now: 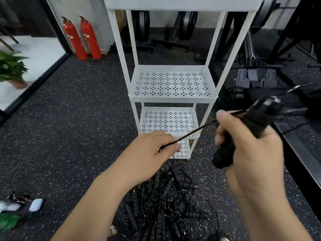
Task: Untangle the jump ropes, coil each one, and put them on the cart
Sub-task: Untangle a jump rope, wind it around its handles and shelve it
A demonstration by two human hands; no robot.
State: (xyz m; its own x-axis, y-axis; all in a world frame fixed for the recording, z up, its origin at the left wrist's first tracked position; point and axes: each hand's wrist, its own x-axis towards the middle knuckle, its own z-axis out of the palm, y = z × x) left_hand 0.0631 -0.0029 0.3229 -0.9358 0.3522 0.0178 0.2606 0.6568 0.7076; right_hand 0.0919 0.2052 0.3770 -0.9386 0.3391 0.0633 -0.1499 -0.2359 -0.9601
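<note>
1. Early days, I'd say. Most of the ropes sit in one tangled pile on the floor, right in front of the cart.
2. No coil shows on the cart's lower shelves. I can't see into its top tray.
3. One rope is being worked. The right hand is wrapped round its black foam handle, held up in front of the cart's right side.
4. The left hand pinches that rope's thin cord in front of the cart's bottom shelves. The cord runs straight between the two hands.
5. Below the left hand the cord looks to drop back into the pile, so my guess is it's not free yet.
6. What's left: pull this one clear, coil it, shelve it, then do the same for the whole pile.
</note>
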